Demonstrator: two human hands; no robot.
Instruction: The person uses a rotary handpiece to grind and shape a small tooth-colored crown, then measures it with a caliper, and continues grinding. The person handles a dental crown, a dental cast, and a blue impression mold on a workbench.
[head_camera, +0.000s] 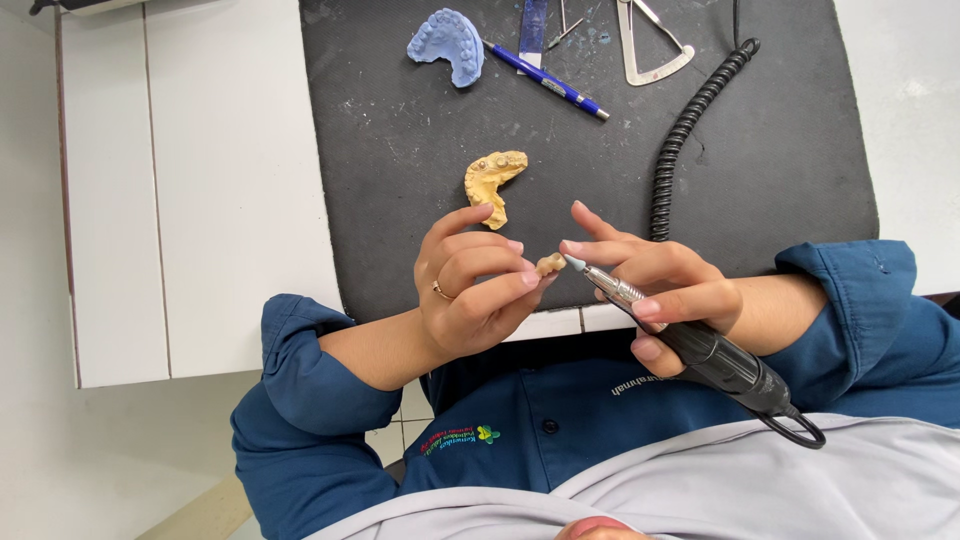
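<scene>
Right, closest to me my left hand (470, 285) is closed around a small tan tooth piece (550, 264), pinched between thumb and fingertips so it sticks out toward my other hand. My right hand (655, 285) is wrapped around the black grinding handpiece (700, 350), held like a pen, and its pale pointed tip (574, 262) sits right at the piece, touching or just about. To do this well, I reckon I want both hands braced against each other, light pressure, and only the side of the tip brushing the surface, since the piece is tiny and would slip easily. The handpiece runs on a slant, its long axis going from the cord end near my chest up to the tip, which points toward my left hand. The tooth piece's own long axis is too small to tell. Further out, on the dark mat (400, 200) on the table (200, 200), lies a yellow jaw cast (490, 180). Beyond that sit a blue jaw cast (448, 42), a blue pen (545, 82), a coiled black cord (690, 130) and metal calipers (650, 50).
</scene>
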